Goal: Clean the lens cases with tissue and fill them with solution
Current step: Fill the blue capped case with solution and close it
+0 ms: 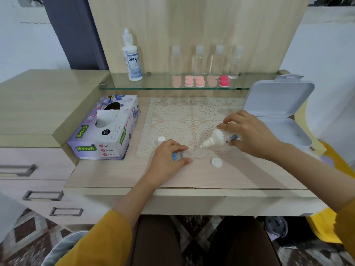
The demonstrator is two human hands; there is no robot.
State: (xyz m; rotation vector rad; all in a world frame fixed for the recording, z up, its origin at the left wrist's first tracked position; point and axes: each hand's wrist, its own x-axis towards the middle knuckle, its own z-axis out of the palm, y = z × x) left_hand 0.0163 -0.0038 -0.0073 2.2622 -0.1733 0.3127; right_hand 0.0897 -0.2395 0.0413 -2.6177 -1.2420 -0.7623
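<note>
Yellow-sleeved arms reach to mid-frame, where the left hand [167, 156] pinches the lens case [185, 154] down on the desk [115, 173] and the right hand [249, 129] grips the tilted solution bottle [219, 140] — best hold its nozzle just over the open well and squeeze gently.

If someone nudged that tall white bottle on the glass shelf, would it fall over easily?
Probably, if pushed high up: the tall white bottle is narrow and upright, so apt to tip. Pushed low, it might slide instead, since the glass shelf looks smooth. Its weight cannot be told: the body is opaque.
</note>
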